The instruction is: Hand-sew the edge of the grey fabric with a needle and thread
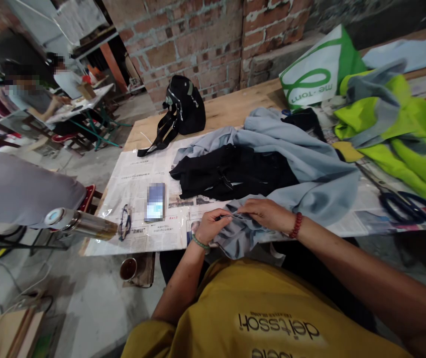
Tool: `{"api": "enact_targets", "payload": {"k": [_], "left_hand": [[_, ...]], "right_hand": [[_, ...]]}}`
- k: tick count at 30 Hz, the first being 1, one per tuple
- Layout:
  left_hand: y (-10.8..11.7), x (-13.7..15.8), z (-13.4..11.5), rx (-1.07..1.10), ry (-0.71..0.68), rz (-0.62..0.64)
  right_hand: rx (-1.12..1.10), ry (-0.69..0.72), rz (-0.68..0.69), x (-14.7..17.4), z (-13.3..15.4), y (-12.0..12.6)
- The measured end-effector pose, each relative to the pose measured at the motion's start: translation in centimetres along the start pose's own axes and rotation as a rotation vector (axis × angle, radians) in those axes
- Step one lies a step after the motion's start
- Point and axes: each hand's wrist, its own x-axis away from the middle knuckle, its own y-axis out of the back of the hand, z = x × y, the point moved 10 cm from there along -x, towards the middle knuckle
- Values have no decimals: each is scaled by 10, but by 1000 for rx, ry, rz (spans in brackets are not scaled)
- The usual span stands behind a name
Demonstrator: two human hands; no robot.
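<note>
My left hand (212, 226) pinches an edge of grey fabric (243, 238) at the front of the table, with a green bead bracelet on the wrist. Close beside it, my right hand (268, 214) is closed on the same fabric, fingertips almost meeting the left ones; a red bead bracelet circles that wrist. Whether a needle or thread sits between the fingers is too small to tell. Part of the fabric hangs over the edge into my lap. More grey cloth (321, 169) spreads behind my hands, and a black garment piece (235, 174) lies across it.
On the newspaper-covered table (123, 174) are a phone (155, 201), glasses (125, 223) and a steel thermos (82, 223). A black bag (188, 104) is at the back. Large scissors (403, 199), a yellow-green garment (403, 124) and a green-white bag (317, 69) occupy the right. Other people sit at left.
</note>
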Motion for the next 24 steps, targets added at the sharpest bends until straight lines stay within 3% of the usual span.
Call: {"api": "enact_targets", "payload": {"k": [10, 19, 24], "left_hand": [[-1, -1, 2, -16, -31, 22], [-1, 1, -3, -16, -16, 2], [0, 1, -4, -22, -33, -4]], "right_hand": [[100, -12, 101, -4, 13, -4], [-106, 26, 19, -6, 18, -1], [-105, 10, -2, -7, 18, 0]]}}
